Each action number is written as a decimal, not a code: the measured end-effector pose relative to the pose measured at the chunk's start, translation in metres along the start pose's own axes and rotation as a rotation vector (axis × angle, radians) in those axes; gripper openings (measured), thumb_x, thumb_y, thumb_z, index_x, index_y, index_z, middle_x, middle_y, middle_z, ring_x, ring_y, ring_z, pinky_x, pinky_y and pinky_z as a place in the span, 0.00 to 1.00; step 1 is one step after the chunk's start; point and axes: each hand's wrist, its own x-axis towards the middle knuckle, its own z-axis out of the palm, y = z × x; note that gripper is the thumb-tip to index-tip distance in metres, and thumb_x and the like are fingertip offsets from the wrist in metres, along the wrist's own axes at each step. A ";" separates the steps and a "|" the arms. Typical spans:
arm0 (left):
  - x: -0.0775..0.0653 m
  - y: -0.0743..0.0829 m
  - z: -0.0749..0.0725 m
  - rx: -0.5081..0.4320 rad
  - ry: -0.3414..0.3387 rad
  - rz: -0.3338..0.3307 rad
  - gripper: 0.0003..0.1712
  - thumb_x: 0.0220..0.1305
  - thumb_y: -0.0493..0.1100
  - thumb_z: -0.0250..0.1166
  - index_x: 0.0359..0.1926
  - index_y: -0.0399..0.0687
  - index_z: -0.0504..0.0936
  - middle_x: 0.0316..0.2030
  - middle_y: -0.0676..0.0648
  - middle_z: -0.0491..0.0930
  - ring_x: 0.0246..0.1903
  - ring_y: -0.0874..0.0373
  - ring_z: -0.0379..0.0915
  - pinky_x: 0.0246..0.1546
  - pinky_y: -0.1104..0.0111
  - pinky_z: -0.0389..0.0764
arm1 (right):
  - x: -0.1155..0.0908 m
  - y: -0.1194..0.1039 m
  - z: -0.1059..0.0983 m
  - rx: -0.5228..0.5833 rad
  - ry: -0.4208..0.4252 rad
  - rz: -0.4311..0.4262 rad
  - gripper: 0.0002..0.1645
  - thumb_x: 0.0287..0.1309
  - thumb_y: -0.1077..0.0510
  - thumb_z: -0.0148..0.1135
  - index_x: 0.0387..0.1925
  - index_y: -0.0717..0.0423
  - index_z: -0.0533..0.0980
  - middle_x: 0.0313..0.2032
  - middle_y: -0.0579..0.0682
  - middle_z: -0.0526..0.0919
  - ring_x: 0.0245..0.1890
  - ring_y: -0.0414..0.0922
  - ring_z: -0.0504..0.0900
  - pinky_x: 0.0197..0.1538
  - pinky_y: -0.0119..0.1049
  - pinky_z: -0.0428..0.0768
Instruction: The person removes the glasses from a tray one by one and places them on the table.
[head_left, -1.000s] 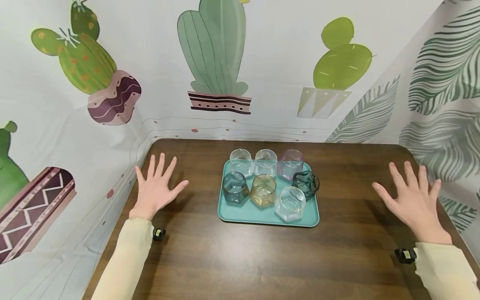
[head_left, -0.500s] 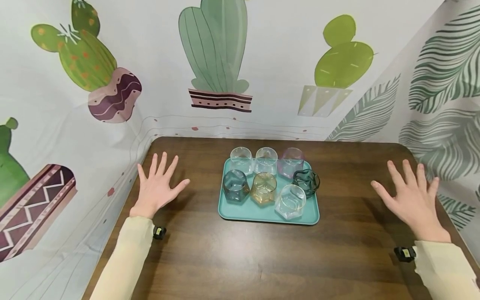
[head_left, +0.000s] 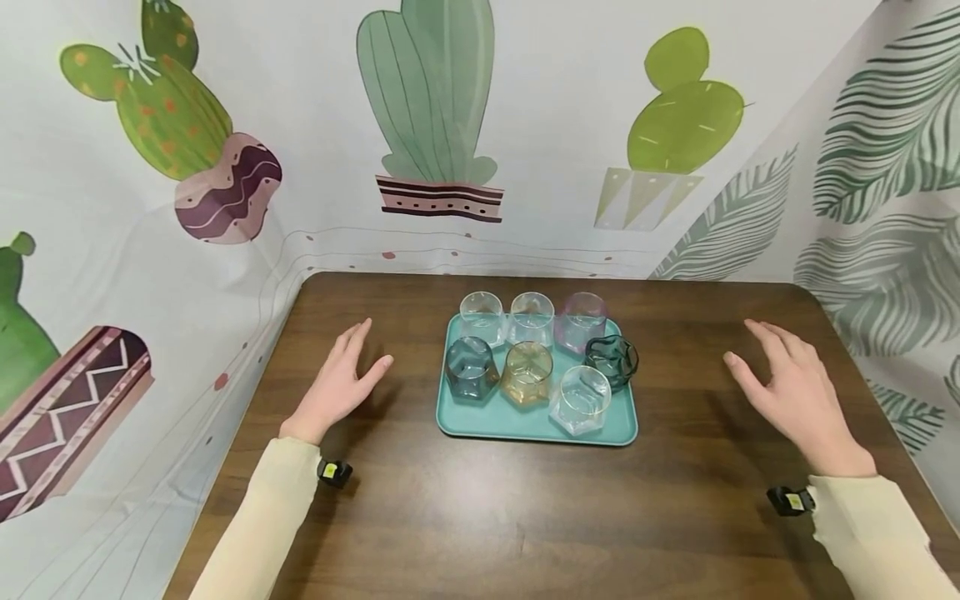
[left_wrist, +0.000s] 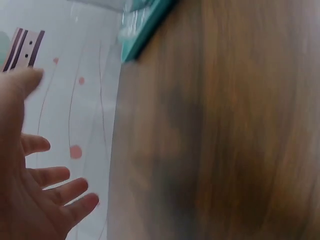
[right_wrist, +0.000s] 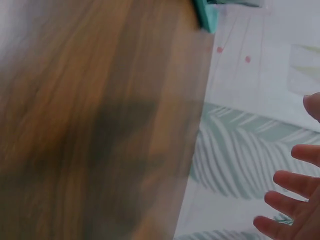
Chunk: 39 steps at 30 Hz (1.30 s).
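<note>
A teal tray (head_left: 517, 427) holds several drinking glasses. Its back row has two clear glasses (head_left: 482, 321) and a purple-tinted glass (head_left: 582, 323). Toward the front are a smoky blue glass (head_left: 471, 371), an amber glass (head_left: 527, 375), a clear glass (head_left: 581, 402) with a gold-looking rim, and a dark green wavy glass (head_left: 612, 362). My left hand (head_left: 337, 383) hovers over the table left of the tray, thumb apart from the fingers, holding nothing. Off to the right, my right hand (head_left: 798, 396) is likewise empty with relaxed fingers. Both wrist views catch only a tray corner (left_wrist: 145, 35).
The brown wooden table (head_left: 480, 517) has rounded back corners. Behind it and along both sides hangs a white cloth (head_left: 562, 192) printed with cacti and leaves. A small black device (head_left: 334, 472) is worn at each wrist.
Both hands have moved inward toward the tray and turned, palms more toward each other. Their spread fingers have come closer together. Tray and glasses stay in place.
</note>
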 end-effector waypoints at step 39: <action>0.006 0.050 0.073 -0.482 -0.112 -0.130 0.31 0.71 0.33 0.63 0.73 0.35 0.70 0.64 0.33 0.76 0.57 0.40 0.79 0.43 0.61 0.88 | 0.036 -0.106 0.024 0.174 -0.114 -0.204 0.25 0.68 0.57 0.66 0.64 0.59 0.76 0.52 0.56 0.82 0.50 0.52 0.79 0.47 0.45 0.76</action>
